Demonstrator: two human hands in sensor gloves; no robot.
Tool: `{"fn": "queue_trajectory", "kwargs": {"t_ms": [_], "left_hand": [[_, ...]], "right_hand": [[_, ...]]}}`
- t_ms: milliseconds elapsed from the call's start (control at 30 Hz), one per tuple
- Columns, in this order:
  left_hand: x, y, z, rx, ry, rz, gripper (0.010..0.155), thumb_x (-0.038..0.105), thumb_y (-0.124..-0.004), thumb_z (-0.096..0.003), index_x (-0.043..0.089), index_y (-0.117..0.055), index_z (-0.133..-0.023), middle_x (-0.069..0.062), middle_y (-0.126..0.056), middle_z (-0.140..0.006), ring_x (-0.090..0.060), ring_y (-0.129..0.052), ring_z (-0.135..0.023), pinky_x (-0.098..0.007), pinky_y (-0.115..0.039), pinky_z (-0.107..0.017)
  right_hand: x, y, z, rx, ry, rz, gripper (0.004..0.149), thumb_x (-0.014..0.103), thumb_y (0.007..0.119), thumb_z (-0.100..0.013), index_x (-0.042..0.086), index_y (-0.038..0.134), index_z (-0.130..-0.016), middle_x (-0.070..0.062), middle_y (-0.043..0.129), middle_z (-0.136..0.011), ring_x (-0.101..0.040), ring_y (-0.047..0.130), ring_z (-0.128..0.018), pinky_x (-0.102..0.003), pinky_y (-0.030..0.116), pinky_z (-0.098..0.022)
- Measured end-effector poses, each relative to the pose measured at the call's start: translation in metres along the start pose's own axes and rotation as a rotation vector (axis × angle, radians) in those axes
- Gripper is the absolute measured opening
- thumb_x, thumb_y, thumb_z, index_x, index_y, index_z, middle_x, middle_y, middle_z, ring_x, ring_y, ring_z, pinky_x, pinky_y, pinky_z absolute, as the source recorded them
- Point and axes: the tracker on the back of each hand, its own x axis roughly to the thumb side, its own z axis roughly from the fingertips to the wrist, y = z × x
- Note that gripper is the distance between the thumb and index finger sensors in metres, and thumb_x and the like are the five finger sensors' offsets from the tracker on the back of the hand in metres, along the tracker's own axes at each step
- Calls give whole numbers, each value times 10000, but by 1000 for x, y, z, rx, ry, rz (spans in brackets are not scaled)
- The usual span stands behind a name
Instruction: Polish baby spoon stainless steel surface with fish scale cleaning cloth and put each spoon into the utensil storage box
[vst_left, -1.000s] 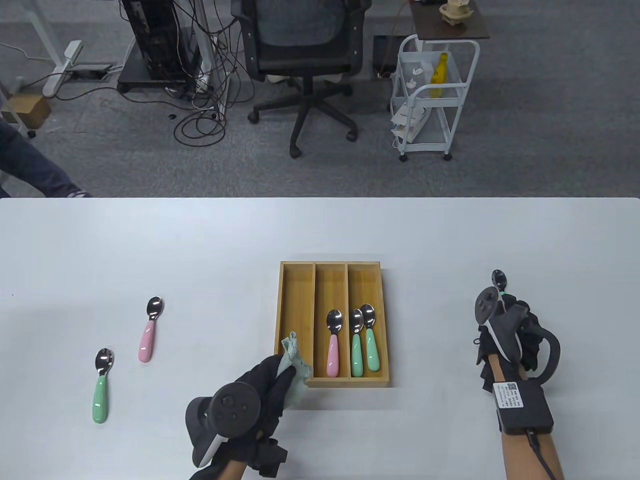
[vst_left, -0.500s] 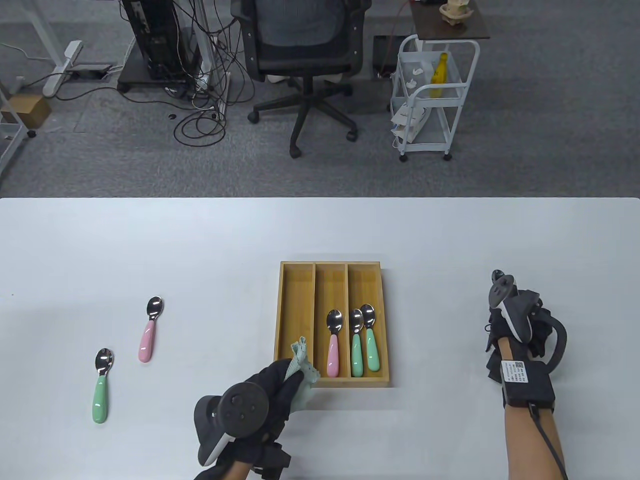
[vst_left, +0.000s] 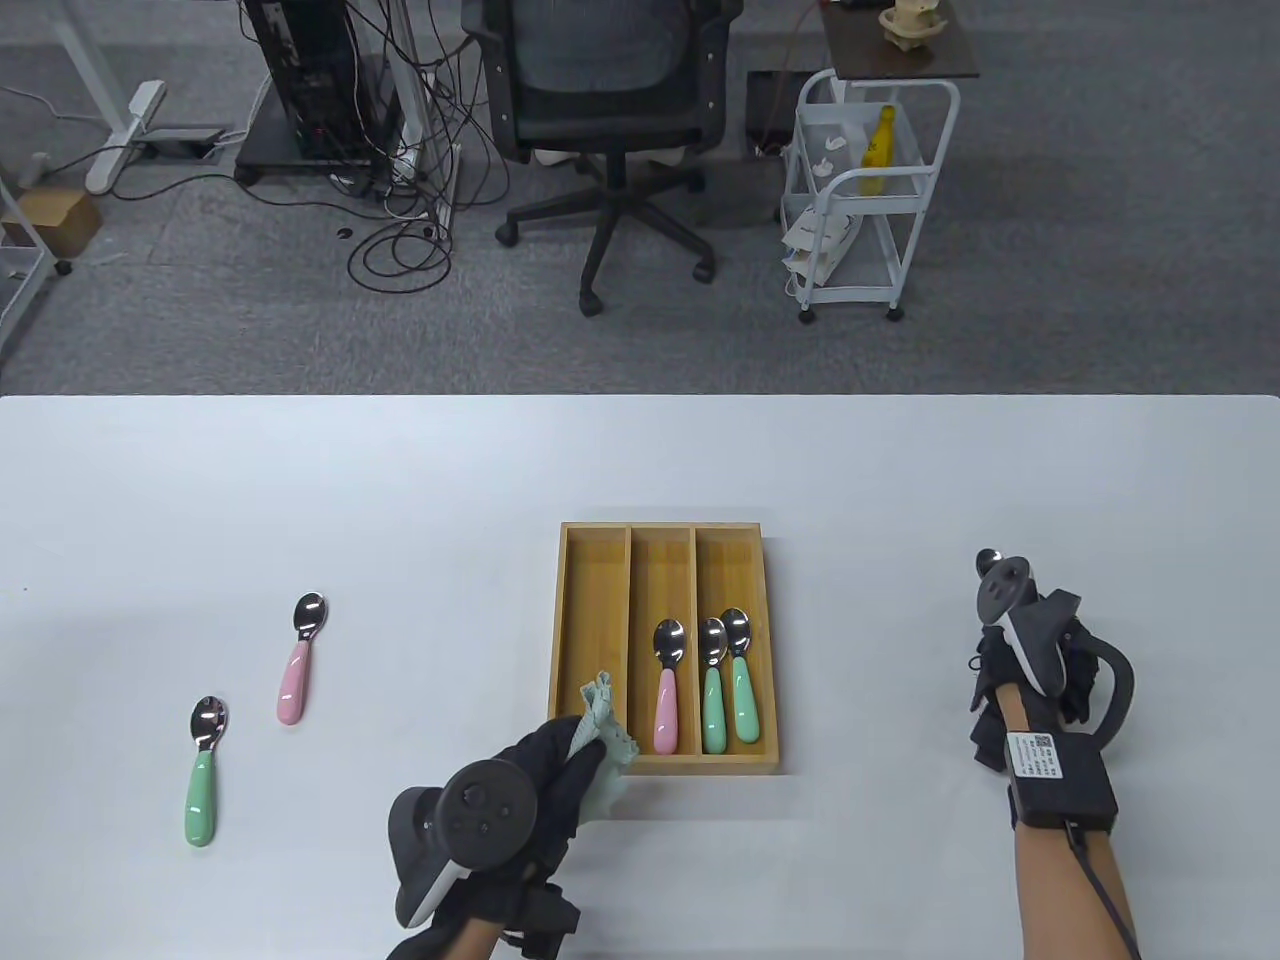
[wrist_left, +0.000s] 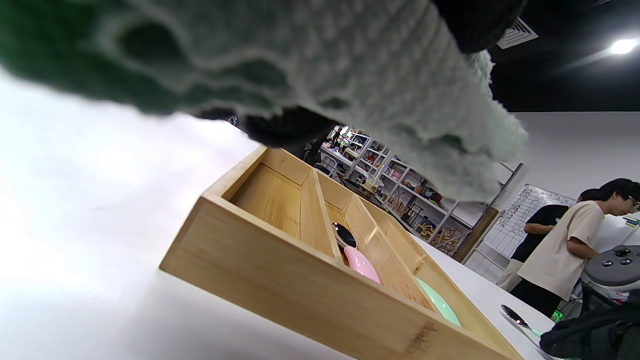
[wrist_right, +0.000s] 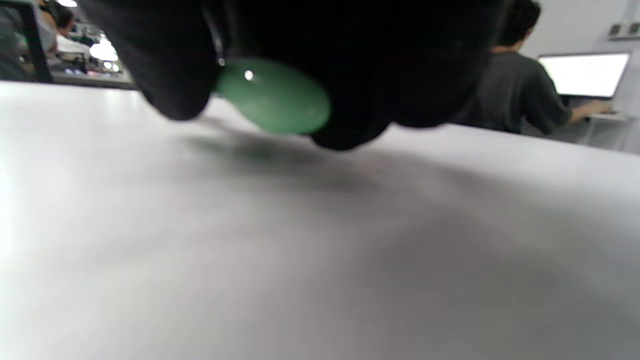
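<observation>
A wooden storage box (vst_left: 590, 600) with three compartments sits mid-table. Its middle compartment holds a pink-handled spoon (vst_left: 666, 695); the right one holds two green-handled spoons (vst_left: 726, 690). My left hand (vst_left: 565, 760) holds the pale green cloth (vst_left: 605, 725) just off the box's near left corner. In the left wrist view the cloth (wrist_left: 350, 75) hangs over the box (wrist_left: 300, 270). At the right, my right hand (vst_left: 1040, 665) grips a green-handled spoon; its steel bowl (vst_left: 988, 560) peeks out beyond the tracker. The green handle (wrist_right: 272, 95) shows between the fingers just above the table.
Two loose spoons lie at the left: a pink-handled one (vst_left: 298, 665) and a green-handled one (vst_left: 203, 770). Beyond the table's far edge stand an office chair (vst_left: 605, 120) and a white cart (vst_left: 865, 190). People stand in the background of the wrist views.
My right hand has shifted slightly right and turned, hiding more of its spoon. My left hand with the cloth has moved a little nearer. A person's leg at far left is gone.
</observation>
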Motion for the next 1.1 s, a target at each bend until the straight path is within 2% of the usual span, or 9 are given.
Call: {"fn": "queue_trajectory", "kwargs": {"t_ms": [467,733,1100], "left_hand": [[-3,0,1,1,2,31,470,485,-648,-581,216,-783,-942,32,-998,-639,-194,-1043,-558,-449,-895,-515],[-7,0,1,-13,16,70,474,488,-644,-581,217,-781,-945,31,-997,-642,-196,-1042,-563,-449,-894,-517],[-21,-8,-2,-108,33,249,484,500,-633,-584,231,-759,-966,31,-988,-682,-197,-1035,-599,-450,-888,-541]], "right_hand": [[19,-52,96,-49,-239,-209,510,452,828,-541,138,807,-942,-96,887,-861,-264,1008,-637,-402,883,-442],[30,-65,149,-57,-371,-335,514,451,827,-536,148,798,-950,-89,880,-872,-260,1008,-640,-392,882,-443],[48,-67,205,-119,-790,-366,513,451,854,-496,215,781,-945,-30,855,-903,-241,970,-704,-408,858,-486]]}}
